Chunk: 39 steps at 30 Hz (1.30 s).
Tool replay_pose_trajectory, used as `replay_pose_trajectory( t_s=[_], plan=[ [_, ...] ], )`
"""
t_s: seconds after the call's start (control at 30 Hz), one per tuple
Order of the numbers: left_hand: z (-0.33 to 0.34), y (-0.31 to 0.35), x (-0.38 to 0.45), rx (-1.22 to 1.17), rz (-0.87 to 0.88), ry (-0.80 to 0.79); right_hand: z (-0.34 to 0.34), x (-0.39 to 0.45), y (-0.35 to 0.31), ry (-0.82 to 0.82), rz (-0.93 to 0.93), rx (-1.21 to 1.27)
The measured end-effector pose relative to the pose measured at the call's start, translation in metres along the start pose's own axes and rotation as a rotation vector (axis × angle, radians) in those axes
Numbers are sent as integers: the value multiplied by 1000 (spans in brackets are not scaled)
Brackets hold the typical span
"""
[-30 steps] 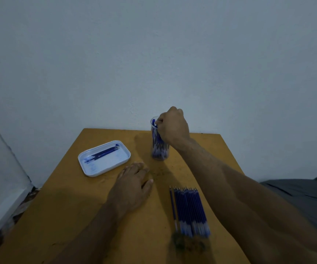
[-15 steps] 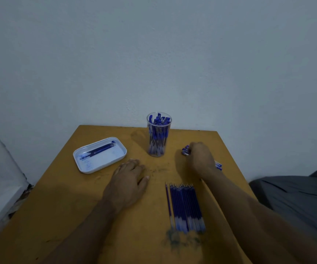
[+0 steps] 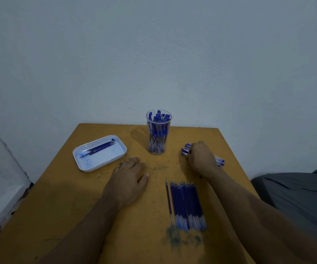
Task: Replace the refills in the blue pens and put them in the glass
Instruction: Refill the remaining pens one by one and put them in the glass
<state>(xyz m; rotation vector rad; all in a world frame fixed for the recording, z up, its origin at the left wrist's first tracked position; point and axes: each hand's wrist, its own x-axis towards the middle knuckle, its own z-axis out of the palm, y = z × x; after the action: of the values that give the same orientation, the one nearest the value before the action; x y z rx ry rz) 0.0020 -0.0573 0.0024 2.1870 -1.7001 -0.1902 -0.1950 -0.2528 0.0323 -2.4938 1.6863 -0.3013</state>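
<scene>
- Fingers of the right hand [image 3: 201, 160] are hidden under its back, so whether they grip or merely rest on the small heap of blue pens [image 3: 186, 149] beneath cannot be told; capped ends stick out at the hand's upper left, other ends at its right.
- Those pens lie right of centre on the yellow table [image 3: 62, 197], long axes running from upper left to lower right.
- Left hand [image 3: 128, 179] lies flat on the table at centre, fingers relaxed and spread, holding nothing.
- Clear glass [image 3: 158, 132] stands upright near the table's far edge, packed with blue pens standing on end, caps up; their number is hard to make out.
- Row of blue refills [image 3: 187, 204] lies side by side at lower centre, tips pointing to the far edge; their near ends blur over an ink smudge [image 3: 182, 238].
- White tray [image 3: 89, 164] at left holds a few dark refills, lying diagonally.
</scene>
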Motion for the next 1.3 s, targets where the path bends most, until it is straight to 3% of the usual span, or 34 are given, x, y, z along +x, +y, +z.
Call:
replay_pose_trajectory(
  t_s=[0.3,0.43,0.5,0.6,0.7,0.77,0.9,1.07,1.3],
  plan=[
    [0,0,-1,-15,11,21,-21,-21,-17,50,-159,-97],
    [-6,3,-6,-176,1,64,-45,-42,-48,53,-154,-41],
    [-11,9,-13,-279,-9,153,-57,-57,-60,-11,-119,163],
    [-18,25,-28,-585,-49,215,-64,-87,-74,-206,-6,691],
    [-27,41,-44,-1040,-166,34,-50,-113,-79,-339,138,1108],
    [-30,45,-49,-1158,-242,-109,-36,-122,-80,-396,213,1288],
    [-28,38,-52,-985,-249,-181,-16,-128,-79,-455,278,1435],
    [-23,29,-51,-842,-215,-105,-7,-126,-70,-530,199,1482],
    [-22,20,-51,-750,-118,-83,-5,-121,-66,-493,76,1484]
  ],
)
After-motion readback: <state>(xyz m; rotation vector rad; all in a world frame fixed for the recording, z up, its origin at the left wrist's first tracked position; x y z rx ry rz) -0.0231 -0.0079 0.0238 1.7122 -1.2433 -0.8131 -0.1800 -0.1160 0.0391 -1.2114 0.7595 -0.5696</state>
